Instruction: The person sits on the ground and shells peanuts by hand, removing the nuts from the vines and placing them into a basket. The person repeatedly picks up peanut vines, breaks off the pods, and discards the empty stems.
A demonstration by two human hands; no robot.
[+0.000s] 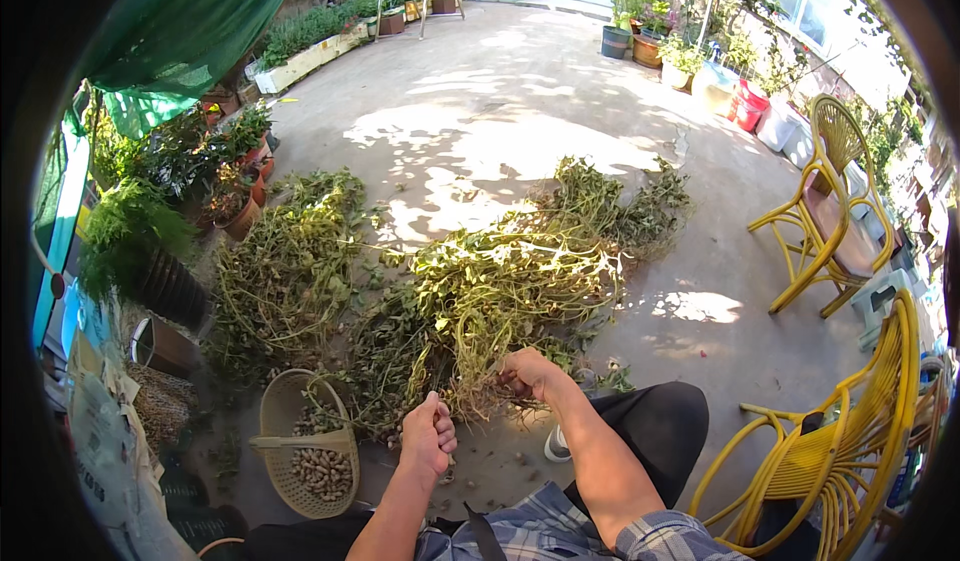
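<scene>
A large heap of pulled peanut plants (517,268) lies on the concrete in front of me, with another heap of plants (289,268) to its left. My right hand (525,373) grips the root ends of stems at the near edge of the middle heap. Just left of it and nearer to me, my left hand (429,435) is curled with the thumb up; whether something small is inside it cannot be seen. A woven plastic basket (271,441) with a handle stands left of my left hand, and peanuts in their shells (322,473) lie in it.
Potted plants (240,212) and a tall black pot (176,291) line the left side. Two yellow rattan chairs (814,208) (817,456) stand on the right. Loose peanuts are scattered on the floor near my feet. A green cloth (187,28) hangs at the upper left.
</scene>
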